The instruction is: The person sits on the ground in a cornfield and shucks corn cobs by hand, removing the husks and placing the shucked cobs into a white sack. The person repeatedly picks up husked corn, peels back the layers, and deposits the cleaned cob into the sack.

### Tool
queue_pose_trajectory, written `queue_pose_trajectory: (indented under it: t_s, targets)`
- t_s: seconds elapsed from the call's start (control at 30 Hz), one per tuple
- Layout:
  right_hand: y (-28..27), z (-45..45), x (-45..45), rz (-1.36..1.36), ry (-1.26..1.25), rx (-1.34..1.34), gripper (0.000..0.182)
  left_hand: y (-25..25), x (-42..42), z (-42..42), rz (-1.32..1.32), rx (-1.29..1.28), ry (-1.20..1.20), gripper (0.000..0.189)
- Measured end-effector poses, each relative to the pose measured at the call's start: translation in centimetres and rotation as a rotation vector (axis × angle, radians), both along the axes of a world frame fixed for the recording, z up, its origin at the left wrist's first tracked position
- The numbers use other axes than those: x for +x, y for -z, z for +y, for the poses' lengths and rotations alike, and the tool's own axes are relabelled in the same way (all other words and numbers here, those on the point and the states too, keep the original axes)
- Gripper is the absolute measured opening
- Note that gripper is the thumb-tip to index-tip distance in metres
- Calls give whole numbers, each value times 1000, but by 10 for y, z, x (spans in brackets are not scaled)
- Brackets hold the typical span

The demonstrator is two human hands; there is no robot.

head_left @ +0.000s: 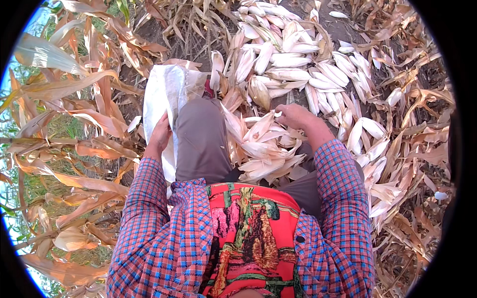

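My left hand (161,133) rests against a white woven sack (158,93) beside my bent left knee. Part of its fingers is hidden, so its hold on the sack is unclear. Over the loose husks between my legs, my right hand (295,117) has its fingers curled, with a small pale piece of corn husk (278,114) at the fingertips. Dry, papery corn husks (262,149) are heaped below that hand, between my thighs. Just beyond it lies a large pile of corn ears in pale husks (288,74).
Dry standing corn stalks and leaves (100,115) crowd the left side. Dry corn leaves (417,123) cover the ground on the right. More husked ears and husks (372,149) trail down beside my right arm. Dark bare soil (335,28) shows beyond the pile.
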State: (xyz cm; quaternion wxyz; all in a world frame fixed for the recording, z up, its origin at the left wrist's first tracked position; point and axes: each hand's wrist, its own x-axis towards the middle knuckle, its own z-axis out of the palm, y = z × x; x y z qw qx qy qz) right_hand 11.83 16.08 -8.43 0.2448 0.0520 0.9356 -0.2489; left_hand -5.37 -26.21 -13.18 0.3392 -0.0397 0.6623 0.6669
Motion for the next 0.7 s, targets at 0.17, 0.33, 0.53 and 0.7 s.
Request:
queue_pose_trajectory:
  t_s: [0.17, 0.33, 0.53, 0.7]
  targets:
    - [50, 32, 19, -247, 82, 51, 37, 5, -3, 8, 38, -103, -37, 36]
    - [33, 7, 16, -309, -82, 27, 31, -7, -15, 4, 281, -328, -475, 20]
    - [21, 19, 6, -209, 21, 55, 31, -72, -11, 43, 672, -219, -408, 17]
    - [0, 1, 10, -159, -21, 7, 33, -105, 1, 86, 857, -84, -171, 16]
